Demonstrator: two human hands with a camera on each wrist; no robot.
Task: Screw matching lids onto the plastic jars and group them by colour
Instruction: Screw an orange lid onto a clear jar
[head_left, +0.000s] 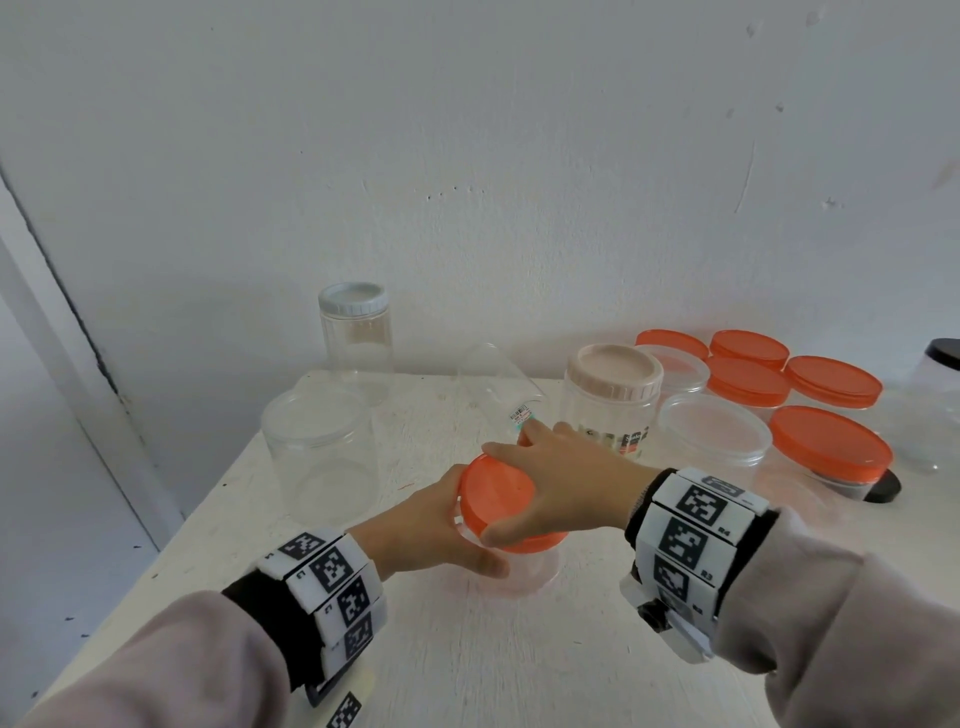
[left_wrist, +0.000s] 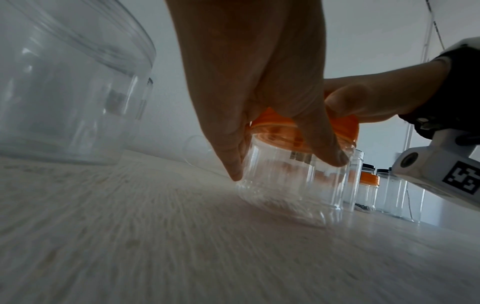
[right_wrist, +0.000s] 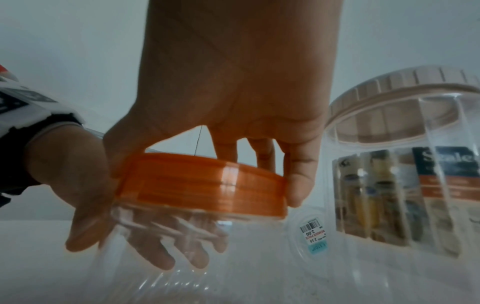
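Note:
A clear plastic jar (head_left: 524, 574) stands near the middle of the white table (head_left: 467, 665). An orange lid (head_left: 496, 493) sits on top of it. My left hand (head_left: 441, 525) grips the jar's side, fingers wrapped round the clear wall (left_wrist: 285, 185). My right hand (head_left: 561, 467) reaches over from the right and grips the orange lid (right_wrist: 202, 185) by its rim, thumb at the near edge, fingers at the far edge. In the right wrist view the left hand's fingers (right_wrist: 161, 257) show through the jar (right_wrist: 155, 267).
Several orange-lidded jars (head_left: 826, 441) and an open clear jar (head_left: 714, 431) are grouped at the back right. A beige-lidded jar (head_left: 613, 400), a grey-lidded jar (head_left: 356, 332), a large open jar (head_left: 319, 452) and a jar lying on its side (head_left: 498, 384) stand behind. The wall is close.

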